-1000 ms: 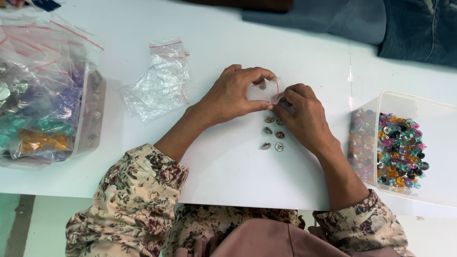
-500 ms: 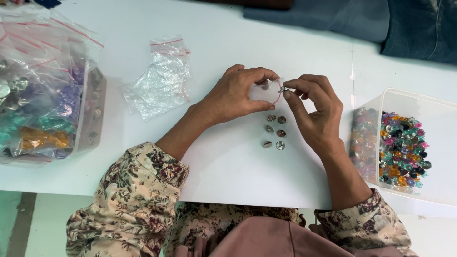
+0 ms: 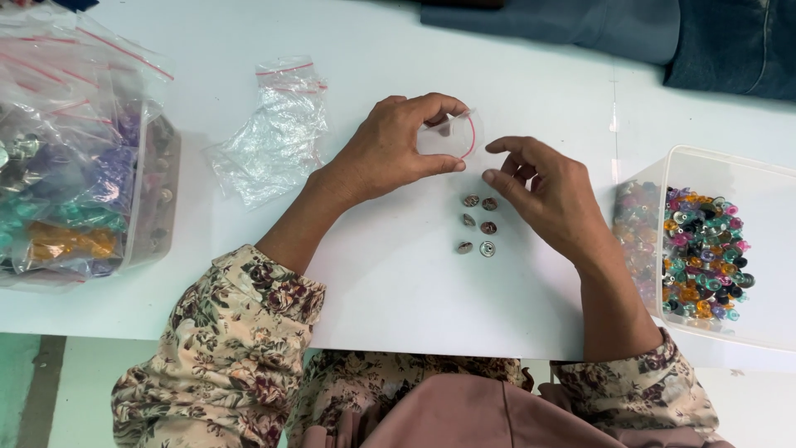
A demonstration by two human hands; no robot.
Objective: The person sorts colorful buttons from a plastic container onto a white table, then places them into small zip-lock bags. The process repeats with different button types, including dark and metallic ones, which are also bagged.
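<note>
White tabletop (image 3: 398,299) fills nearly my whole view, its near edge running just above my lap, with a strip of floor showing at the lower left. Dark blue cloth (image 3: 630,33) lies along the far edge at the upper right. On the left sits a clear bin (image 3: 153,199) stuffed with bagged coloured pieces, and it crowds that side right up to the edge. On the right, an open clear tub (image 3: 705,174) holds a heap of mixed coloured beads and takes up the right margin. A crumpled pile of empty clear bags (image 3: 274,141) lies between the left bin and my hands.

My left hand (image 3: 390,153) pinches a small clear zip bag (image 3: 448,137) with a red strip, thumb below and fingers curled over the top, held just above the tabletop. My right hand (image 3: 551,191) is released and holds nothing, fingers spread and half bent, just beside the small bag but apart from it. Half a second ago that hand was up at the mouth of the bag, fingertips meeting those of the left; now it has drawn back to the right and lower.

Six small metal snap pieces (image 3: 477,224) lie in two short columns between my hands, below the small bag, unmoved since before. Open room lies in front of them, toward the near edge
</note>
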